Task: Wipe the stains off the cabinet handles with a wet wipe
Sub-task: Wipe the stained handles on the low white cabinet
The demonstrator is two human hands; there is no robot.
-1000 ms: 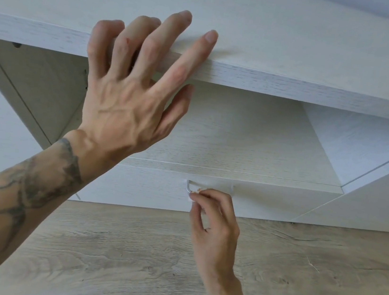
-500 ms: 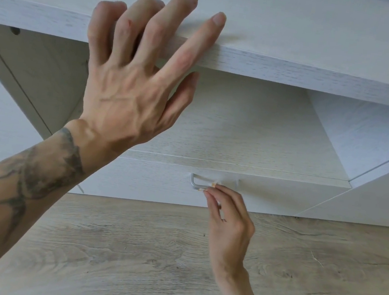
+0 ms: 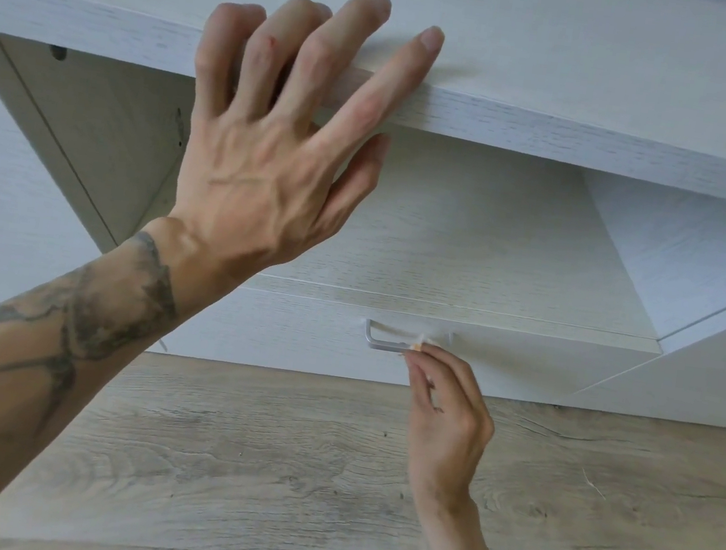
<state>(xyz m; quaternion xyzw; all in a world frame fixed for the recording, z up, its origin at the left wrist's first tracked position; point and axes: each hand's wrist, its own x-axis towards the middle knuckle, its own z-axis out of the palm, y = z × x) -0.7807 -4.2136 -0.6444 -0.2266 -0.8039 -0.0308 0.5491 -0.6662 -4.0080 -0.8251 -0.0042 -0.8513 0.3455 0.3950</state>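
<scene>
Right hand (image 3: 448, 420) pinches the wet wipe (image 3: 417, 345) on the handle (image 3: 388, 346) — bar horizontal, unwiped length lying leftward. Left hand (image 3: 276, 148) open, braced on the cabinet top (image 3: 609, 76).

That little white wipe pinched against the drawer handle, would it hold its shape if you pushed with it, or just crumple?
Probably crumple: the wipe shows only as a small bunched scrap at the right hand's fingertips, so it looks soft and floppy. It seems very light, since a fingertip pinch holds it. The handle behind it looks like rigid metal and should not give.
</scene>
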